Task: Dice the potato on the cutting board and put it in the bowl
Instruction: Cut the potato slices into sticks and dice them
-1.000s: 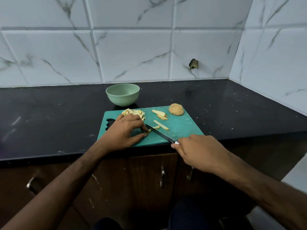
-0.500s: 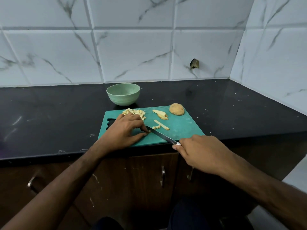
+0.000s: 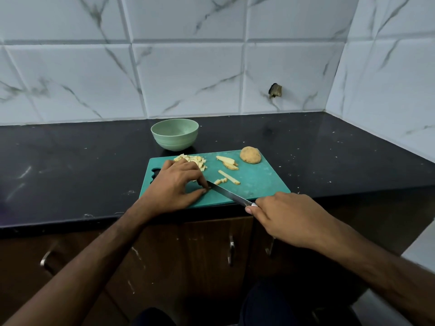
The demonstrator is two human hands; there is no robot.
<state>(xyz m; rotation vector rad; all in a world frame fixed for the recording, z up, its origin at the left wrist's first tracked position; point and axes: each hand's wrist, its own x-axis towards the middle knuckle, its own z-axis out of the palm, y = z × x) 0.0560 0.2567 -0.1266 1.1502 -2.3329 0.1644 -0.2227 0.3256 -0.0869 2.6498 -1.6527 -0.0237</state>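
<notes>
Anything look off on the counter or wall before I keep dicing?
One thing: the wall tile behind the cutting board has a broken hole with dark, chipped edges. White specks dot the black counter. The potato pieces all lie on the board.

right hand (image 3: 289, 220) grips knife (image 3: 227, 192) — potato strips (image 3: 226, 178), board (image 3: 259, 182)

No words, numbers, brands or signs can be read anywhere; none are seen on the green bowl (image 3: 174, 134); none are seen on the cutting board (image 3: 259, 182); none are seen on the knife (image 3: 227, 192); only grey veins are shown on the wall tiles (image 3: 188, 76).
</notes>
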